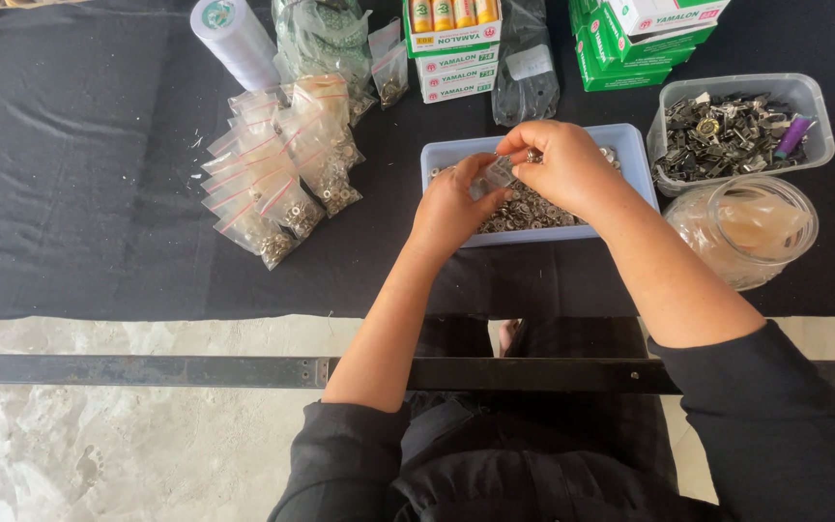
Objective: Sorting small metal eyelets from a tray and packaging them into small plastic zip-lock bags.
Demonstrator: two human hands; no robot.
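My left hand (451, 206) and my right hand (561, 164) meet over a pale blue tray (636, 155) filled with small metal rings. Between them they hold a small clear plastic bag (498, 174); the left fingers pinch its lower side and the right fingers grip its top edge. Small metal pieces (532, 155) show at my right fingertips. The tray's middle is partly hidden by both hands.
A pile of filled small zip bags (277, 169) lies left of the tray. A clear tub of dark metal parts (738, 130) and a tipped clear jar (751, 227) sit at the right. Boxes (451, 48), green cartons (640, 39) and a tape roll (234, 39) stand at the back.
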